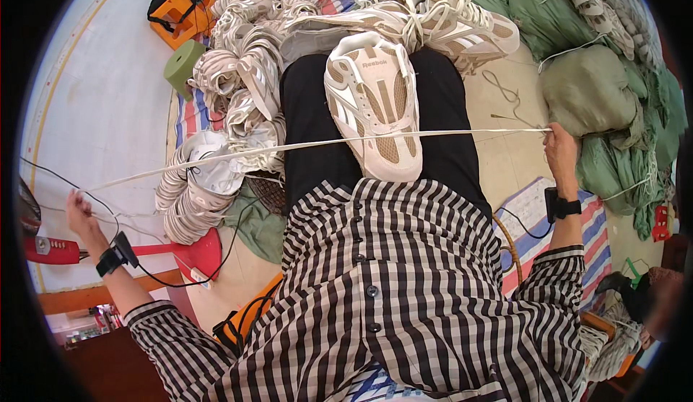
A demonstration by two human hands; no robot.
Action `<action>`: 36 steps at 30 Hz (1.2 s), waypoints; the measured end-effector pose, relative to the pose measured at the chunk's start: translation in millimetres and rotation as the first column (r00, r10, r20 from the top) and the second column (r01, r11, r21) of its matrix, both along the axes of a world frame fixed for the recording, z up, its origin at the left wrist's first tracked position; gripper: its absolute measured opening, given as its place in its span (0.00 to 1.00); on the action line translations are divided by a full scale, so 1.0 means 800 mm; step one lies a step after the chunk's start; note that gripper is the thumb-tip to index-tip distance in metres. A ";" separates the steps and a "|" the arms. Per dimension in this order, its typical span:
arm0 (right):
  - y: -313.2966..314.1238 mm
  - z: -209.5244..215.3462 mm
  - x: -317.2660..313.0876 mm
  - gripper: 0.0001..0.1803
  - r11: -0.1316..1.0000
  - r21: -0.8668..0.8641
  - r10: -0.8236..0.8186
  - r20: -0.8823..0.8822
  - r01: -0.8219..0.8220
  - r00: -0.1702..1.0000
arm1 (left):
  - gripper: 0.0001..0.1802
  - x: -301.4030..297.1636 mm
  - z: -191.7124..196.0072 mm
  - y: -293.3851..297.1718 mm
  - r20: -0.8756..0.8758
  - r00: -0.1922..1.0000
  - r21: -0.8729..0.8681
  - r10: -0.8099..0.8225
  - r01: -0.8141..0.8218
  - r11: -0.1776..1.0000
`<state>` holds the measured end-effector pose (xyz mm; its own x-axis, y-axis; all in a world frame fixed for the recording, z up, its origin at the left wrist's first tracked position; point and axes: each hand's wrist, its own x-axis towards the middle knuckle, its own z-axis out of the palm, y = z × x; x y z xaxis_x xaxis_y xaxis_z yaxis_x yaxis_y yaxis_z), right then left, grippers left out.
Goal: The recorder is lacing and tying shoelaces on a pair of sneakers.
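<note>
A beige and white shoe upper [374, 88] lies across my lap, its rounded toe toward my body. Pulled out long to both sides is a white shoelace [238, 154], which crosses the upper just above the toe. Whether it runs through the eyelets there I cannot make out. Out at the far left, my left hand [82, 214] has its fingers closed on one end of the lace. My right hand [561, 146], raised at the right, pinches the other end. Both arms are spread wide, and the lace looks nearly straight between them.
Stacked shoe uppers [195, 185] and more uppers pile up to my left. Laced uppers [469, 30] lie beyond my knees. A green roll [184, 66] stands by the white surface [94, 99]. Green sacks [588, 92] fill the right side. Thin black cables hang from both wrists.
</note>
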<state>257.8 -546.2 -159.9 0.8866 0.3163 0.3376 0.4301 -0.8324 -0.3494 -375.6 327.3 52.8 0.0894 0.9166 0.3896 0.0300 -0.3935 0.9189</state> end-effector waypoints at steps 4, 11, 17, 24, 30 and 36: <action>0.056 0.025 -0.017 0.08 0.865 0.500 0.201 -0.411 0.036 0.889 | 0.14 0.149 -0.063 -0.108 -0.753 0.572 0.512 0.326 0.198 0.836; 0.207 0.086 -0.104 0.06 0.509 0.822 0.773 -0.306 -0.255 0.556 | 0.22 0.440 -0.154 -0.436 -0.498 0.569 0.003 -0.654 0.756 0.655; 0.287 0.083 -0.132 0.09 0.478 0.825 0.822 -0.300 -0.301 0.484 | 0.40 0.533 -0.155 -0.547 -0.496 0.624 -0.043 -0.605 0.678 0.734; 0.295 0.070 -0.129 0.14 0.513 0.330 0.825 0.064 -0.792 0.561 | 0.44 0.544 -0.193 -0.553 -0.614 0.644 0.247 -0.456 0.706 0.664; 0.296 0.066 -0.138 0.13 0.554 0.252 0.803 0.090 -0.793 0.589 | 0.45 0.541 -0.196 -0.543 -0.624 0.617 0.226 -0.480 0.731 0.644; 0.297 0.069 -0.143 0.05 0.618 0.277 0.738 0.115 -0.735 0.664 | 0.45 0.537 -0.198 -0.538 -0.620 0.605 0.224 -0.500 0.747 0.626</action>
<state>143.3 -308.8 -104.9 0.4015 0.7595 0.5118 0.8513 -0.1033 -0.5145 53.8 -103.4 -105.5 0.8465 0.2957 0.4428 -0.0219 -0.8116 0.5838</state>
